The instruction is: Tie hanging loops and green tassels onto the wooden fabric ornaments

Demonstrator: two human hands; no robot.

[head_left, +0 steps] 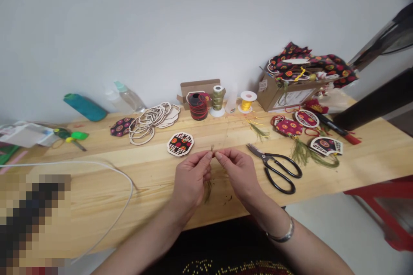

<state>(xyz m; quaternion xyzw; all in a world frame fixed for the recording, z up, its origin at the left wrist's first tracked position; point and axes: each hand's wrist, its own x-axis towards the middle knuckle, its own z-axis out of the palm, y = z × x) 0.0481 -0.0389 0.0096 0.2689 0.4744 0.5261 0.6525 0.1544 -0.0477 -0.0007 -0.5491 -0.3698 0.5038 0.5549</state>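
My left hand (193, 176) is closed in a pinch on an olive-green tassel (208, 191), whose strands hang below the fingers. A small tuft of the same colour sticks up above the left thumb. Fingertip to fingertip with it, my right hand (238, 171) also pinches; what lies between its thumb and finger is too small to make out. Right of that hand, black-handled scissors (274, 165) lie on the wooden table (145, 197). Beyond my left hand is a framed patterned fabric ornament (180, 144).
Thread spools in dark red (197, 107), olive (217, 99) and yellow (247, 102) stand along the wall. Wooden frames (153, 118) are piled at left. A carton (287, 90) with fabric, tasselled ornaments (325, 146) and a black pole (377, 99) are at right. A white cable (129, 197) curves at left.
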